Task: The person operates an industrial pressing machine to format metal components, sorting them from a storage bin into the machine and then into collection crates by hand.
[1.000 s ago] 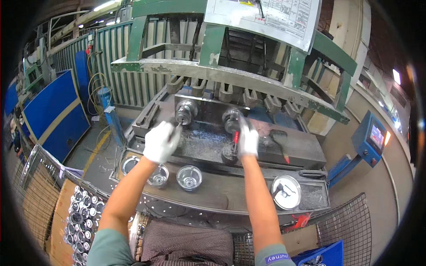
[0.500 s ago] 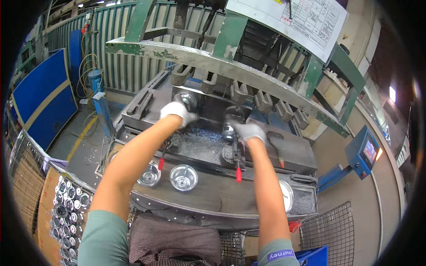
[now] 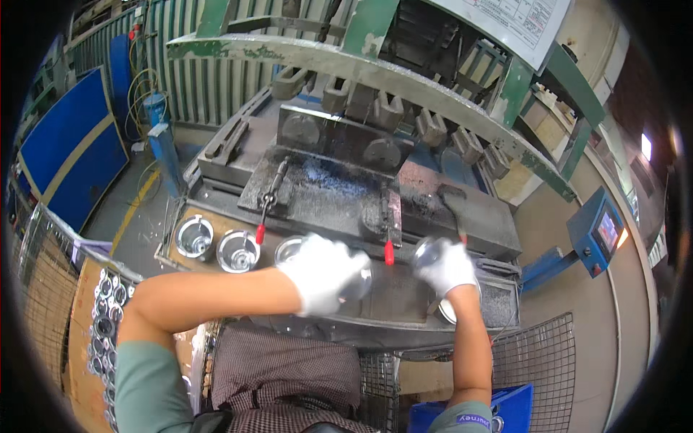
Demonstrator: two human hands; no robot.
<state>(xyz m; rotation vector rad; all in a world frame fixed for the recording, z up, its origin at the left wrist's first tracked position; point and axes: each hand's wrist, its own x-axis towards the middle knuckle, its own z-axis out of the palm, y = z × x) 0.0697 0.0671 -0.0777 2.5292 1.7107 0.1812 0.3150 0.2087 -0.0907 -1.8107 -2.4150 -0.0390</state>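
Observation:
My left hand (image 3: 326,276), in a white glove, is closed around a shiny metal cup (image 3: 358,283) above the front ledge of the bench. To its right, my gloved right hand (image 3: 449,268) grips another metal cup (image 3: 427,252) by its side. Motion blurs both cups. Beyond the hands stands a black metal fixture (image 3: 325,180) with two toggle clamps, whose red handles (image 3: 260,234) point towards me. Silver cups (image 3: 194,237) line the ledge at left, one of them partly behind my left hand. A pale round piece (image 3: 447,312) shows under my right hand.
A green steel frame (image 3: 361,65) with hanging metal blocks (image 3: 388,110) spans above the fixture. A brush (image 3: 453,206) lies right of the fixture. A blue control box (image 3: 596,231) stands at far right. Many metal rings (image 3: 105,327) fill a carton at lower left.
Both hands have drawn back from the fixture towards me, each bringing a metal cup. The fixture's upright plate now shows bare round seats. My left hand moved right, partly covering a ledge cup.

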